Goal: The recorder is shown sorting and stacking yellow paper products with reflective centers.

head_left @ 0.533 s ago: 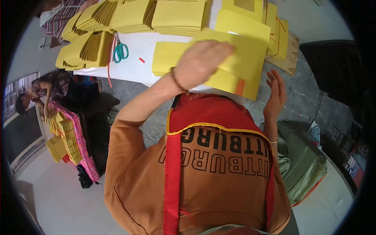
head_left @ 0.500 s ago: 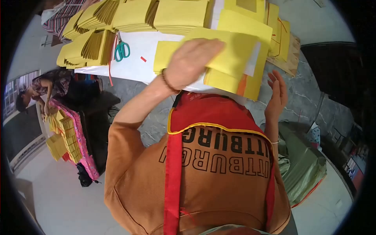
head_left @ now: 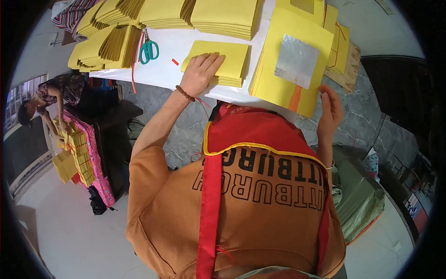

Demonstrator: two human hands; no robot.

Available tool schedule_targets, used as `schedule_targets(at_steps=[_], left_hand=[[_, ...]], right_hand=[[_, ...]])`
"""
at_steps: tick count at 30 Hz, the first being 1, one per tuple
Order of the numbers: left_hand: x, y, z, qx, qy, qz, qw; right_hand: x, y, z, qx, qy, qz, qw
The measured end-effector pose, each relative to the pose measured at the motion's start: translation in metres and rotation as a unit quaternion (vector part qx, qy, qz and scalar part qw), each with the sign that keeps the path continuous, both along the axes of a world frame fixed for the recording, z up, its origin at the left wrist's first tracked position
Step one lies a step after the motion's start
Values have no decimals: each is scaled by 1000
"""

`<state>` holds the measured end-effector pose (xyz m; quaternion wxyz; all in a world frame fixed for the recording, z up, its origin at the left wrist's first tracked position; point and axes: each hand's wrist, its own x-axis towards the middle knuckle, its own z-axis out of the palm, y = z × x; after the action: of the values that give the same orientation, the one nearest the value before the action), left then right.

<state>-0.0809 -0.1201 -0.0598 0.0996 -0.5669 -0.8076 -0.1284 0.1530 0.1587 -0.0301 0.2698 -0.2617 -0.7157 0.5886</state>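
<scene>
My left hand (head_left: 201, 73) lies with outstretched fingers on a small pile of folded yellow paper (head_left: 225, 53) at the table's near edge. To its right rests a stack of flat yellow paper sheets (head_left: 267, 60). The top sheet carries a silver foil square (head_left: 297, 61) and an orange streak (head_left: 295, 98). Beside the near right corner of that stack is my right hand (head_left: 331, 109), palm turned inward, fingers loosely bent and holding nothing. Whether its fingertips touch the paper edge I cannot tell.
Thick bundles of folded yellow paper (head_left: 223, 18) line the far side of the white-covered table (head_left: 172, 44). Green-handled scissors (head_left: 148, 51) and a red scrap (head_left: 175, 62) lie at left. Another person (head_left: 60, 95) handles yellow paper at a pink-covered table (head_left: 100, 167).
My left hand has moved left and down from the flat sheets to the folded pile, where the folded yellow paper it carried now lies. The silver square is uncovered. My right hand has barely moved.
</scene>
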Motion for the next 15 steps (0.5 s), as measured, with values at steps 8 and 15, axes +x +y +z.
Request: schedule_targets(at_steps=[8,15], left_hand=[[7,-12,-29,-69,-123,-14,990],[13,-12,-33,-76,-130,8,989]], right_hand=[[-2,-2,3,-16,-24,6,1000],[-3,1,6,142,-45,53,987]])
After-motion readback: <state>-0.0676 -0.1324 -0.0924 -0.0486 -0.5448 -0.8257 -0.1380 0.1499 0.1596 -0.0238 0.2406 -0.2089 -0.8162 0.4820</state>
